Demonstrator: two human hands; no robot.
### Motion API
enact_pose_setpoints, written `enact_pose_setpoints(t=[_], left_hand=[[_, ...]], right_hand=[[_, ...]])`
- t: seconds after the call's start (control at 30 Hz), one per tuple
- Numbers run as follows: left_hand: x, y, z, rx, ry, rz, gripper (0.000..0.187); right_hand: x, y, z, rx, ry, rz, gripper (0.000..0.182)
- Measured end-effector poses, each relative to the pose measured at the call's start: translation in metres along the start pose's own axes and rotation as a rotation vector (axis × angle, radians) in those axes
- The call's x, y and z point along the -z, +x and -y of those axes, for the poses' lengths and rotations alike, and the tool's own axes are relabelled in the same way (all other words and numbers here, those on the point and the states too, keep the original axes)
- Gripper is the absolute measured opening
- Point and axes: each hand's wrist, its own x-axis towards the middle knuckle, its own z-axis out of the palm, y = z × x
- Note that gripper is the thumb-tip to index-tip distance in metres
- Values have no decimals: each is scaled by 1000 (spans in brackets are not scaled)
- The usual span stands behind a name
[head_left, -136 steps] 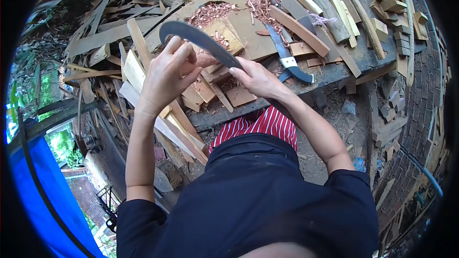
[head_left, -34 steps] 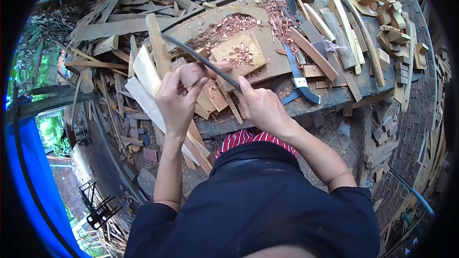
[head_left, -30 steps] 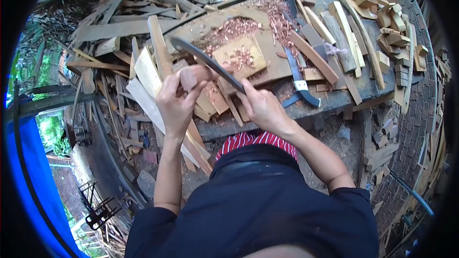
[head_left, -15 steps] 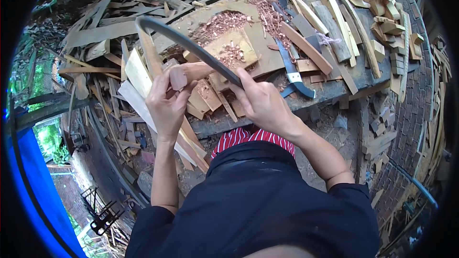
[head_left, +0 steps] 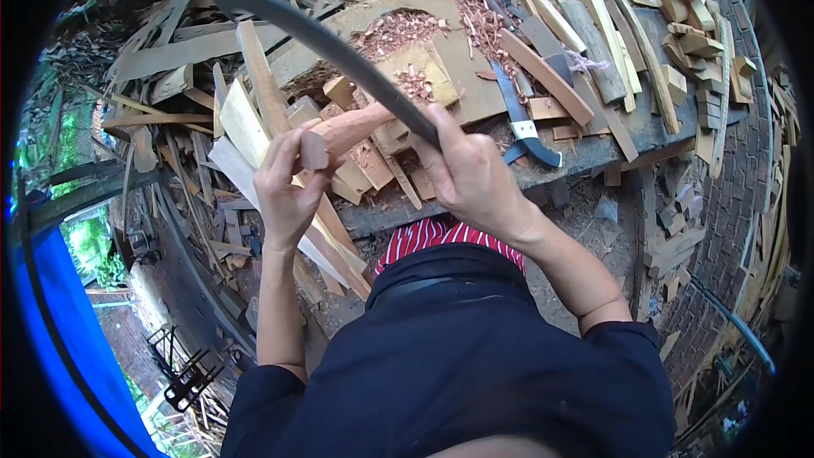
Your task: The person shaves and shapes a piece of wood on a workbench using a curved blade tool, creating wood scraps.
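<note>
The left hand (head_left: pixel 287 193) is curled, thumb and fingers pinched round the near end of one reddish billet (head_left: pixel 354 129), which is held above the desk (head_left: pixel 381 220) and points away to the right. The right hand (head_left: pixel 482 180) is closed in a fist on one machete (head_left: pixel 339 55); its dark blade slants up to the left and crosses the billet's far end, though I cannot tell whether the two touch. Beyond them, one pale block (head_left: pixel 443 72) sits on the desk with shavings (head_left: pixel 413 83) on its top. To its right lies one knife (head_left: pixel 519 123) with a white collar and a dark, hooked handle, making two blades in all. Just past the knife is one reddish plank (head_left: pixel 547 76), with one lilac tie (head_left: pixel 585 62) near it. Further right, many blocks are heaped, too overlapped to count. One blue tarp (head_left: pixel 64 322) hangs at far left.
</note>
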Motion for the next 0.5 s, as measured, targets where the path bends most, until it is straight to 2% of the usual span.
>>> enact_pose_setpoints(t=[0.03,0.1,0.17,0.23,0.3,0.37,0.43,0.5], left_hand=[[2,0,1,-5,5,-8,48],[2,-3,5,-83,44,29,48],[0,-3,8,-77,11,-16,48],[-1,-2,9,-61,15,-43,48],[-4,-2,6,-24,18,-35,47],[-5,-4,6,-32,12,-70,47],[-4,-5,9,-18,23,-84,48],[-5,-4,10,-78,24,-109,47]], right_hand=[[-7,-1,-14,11,0,0,37],[-33,-8,-66,-97,-252,154,29],[-35,-6,-72,-58,-264,125,30],[-27,-1,-49,-104,-171,168,30],[-15,0,-20,-60,-141,114,30],[-8,0,1,85,-47,-54,32],[-21,-5,-24,47,-89,-34,31],[-42,-10,-74,-115,-260,160,30]])
